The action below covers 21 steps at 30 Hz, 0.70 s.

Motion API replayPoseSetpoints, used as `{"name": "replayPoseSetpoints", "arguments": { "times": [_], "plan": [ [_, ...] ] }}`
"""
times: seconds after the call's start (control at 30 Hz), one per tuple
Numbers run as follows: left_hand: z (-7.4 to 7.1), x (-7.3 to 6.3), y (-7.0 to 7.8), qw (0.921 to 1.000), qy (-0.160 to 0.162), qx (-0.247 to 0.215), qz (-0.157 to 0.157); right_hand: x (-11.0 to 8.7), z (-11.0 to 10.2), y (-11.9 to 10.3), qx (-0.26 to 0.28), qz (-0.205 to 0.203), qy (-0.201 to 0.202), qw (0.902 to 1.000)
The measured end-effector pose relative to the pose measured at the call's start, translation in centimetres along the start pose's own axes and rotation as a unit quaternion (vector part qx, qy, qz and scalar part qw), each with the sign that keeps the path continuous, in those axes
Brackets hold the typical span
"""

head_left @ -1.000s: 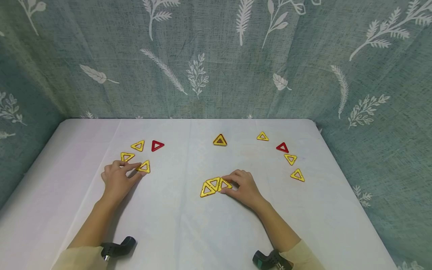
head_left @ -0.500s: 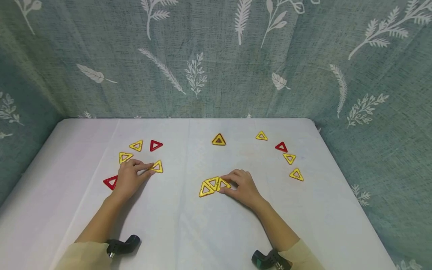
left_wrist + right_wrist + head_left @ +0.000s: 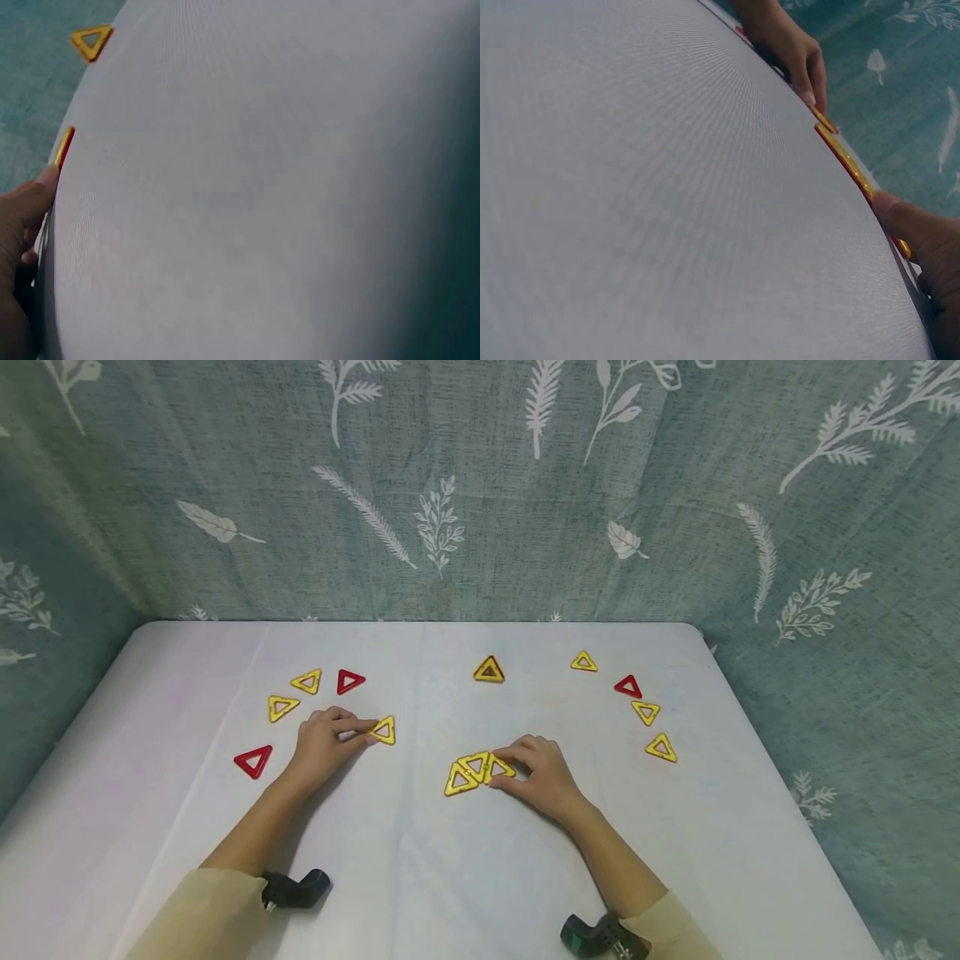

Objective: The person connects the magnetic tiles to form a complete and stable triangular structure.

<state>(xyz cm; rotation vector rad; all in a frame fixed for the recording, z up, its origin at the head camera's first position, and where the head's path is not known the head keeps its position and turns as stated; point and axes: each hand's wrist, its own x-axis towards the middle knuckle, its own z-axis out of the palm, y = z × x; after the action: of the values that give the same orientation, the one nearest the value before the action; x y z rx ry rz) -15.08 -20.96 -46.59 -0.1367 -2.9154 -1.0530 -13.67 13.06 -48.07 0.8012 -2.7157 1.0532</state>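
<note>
In the head view my left hand [image 3: 330, 745] pinches a yellow triangular frame tile [image 3: 392, 732] between thumb and fingers, left of the table's middle. My right hand [image 3: 542, 779] grips the rightmost yellow triangle tile [image 3: 488, 769] of a joined row of three. The other two, a middle tile [image 3: 474, 757] and a left tile [image 3: 461, 790], sit edge to edge with it on the white cloth. A gap separates the left hand's tile from this row. Seen from the left wrist, the pinched tile [image 3: 65, 148] appears edge-on; the right wrist view shows the row [image 3: 847, 161] edge-on too.
At left lie a red triangle [image 3: 251, 752], two yellow ones and another red triangle [image 3: 342, 682]. A yellow triangle with a brownish centre [image 3: 489, 670] lies at the back. Several yellow tiles and a red triangle [image 3: 628, 692] lie at right. Patterned green cloth [image 3: 480, 593] hangs behind.
My left hand has carried its yellow triangle tile rightward toward the row, uncovering the red triangle at far left. The right hand and its row have stayed in place.
</note>
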Motion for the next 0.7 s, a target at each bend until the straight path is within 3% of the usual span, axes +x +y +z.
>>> {"name": "replayPoseSetpoints", "arguments": {
  "times": [0.2,0.37,0.53,0.7],
  "plan": [
    [0.8,1.1,0.8,0.9995,-0.024,-0.017,0.012,0.0,0.0,0.0,0.0,-0.001,0.003,1.0],
    [1.6,1.9,1.7,0.9986,-0.033,-0.008,0.041,-0.1,0.0,0.0,0.0,-0.005,0.005,1.0],
    [2.4,2.7,2.7,0.9969,-0.058,-0.009,0.051,-0.1,0.1,0.2,0.004,-0.008,0.004,1.0],
    [3.1,3.4,3.5,0.9924,-0.083,-0.017,0.09,-0.1,0.2,0.2,0.008,-0.013,0.008,0.9998]
  ]
}}
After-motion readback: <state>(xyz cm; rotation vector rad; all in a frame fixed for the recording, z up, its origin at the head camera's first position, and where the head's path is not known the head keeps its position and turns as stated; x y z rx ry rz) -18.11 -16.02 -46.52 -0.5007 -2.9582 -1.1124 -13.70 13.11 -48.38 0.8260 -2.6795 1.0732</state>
